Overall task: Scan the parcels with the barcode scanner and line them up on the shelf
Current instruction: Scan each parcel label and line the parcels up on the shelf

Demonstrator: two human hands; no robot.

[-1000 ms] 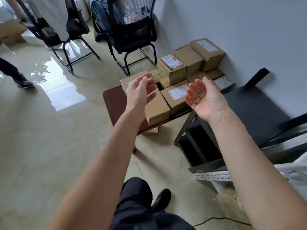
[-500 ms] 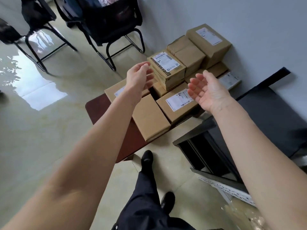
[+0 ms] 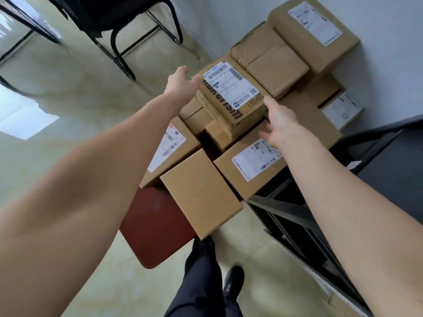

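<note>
Cardboard parcels piled on a dark red low table (image 3: 155,227) against a grey wall. Topmost labelled parcel (image 3: 231,97) framed by two bare hands: left hand (image 3: 180,84) at its left edge, right hand (image 3: 278,121) at its near right corner, fingers loosely spread, touching or not unclear. Black shelf (image 3: 375,179) just right.

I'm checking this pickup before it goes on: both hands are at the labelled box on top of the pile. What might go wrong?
1. The labelled box sits on smaller stacked boxes; lifting it may topple them.
2. The left hand and right hand only meet its sides, so it may slip.
3. The plain box overhangs the red table and may fall if jolted.
</note>
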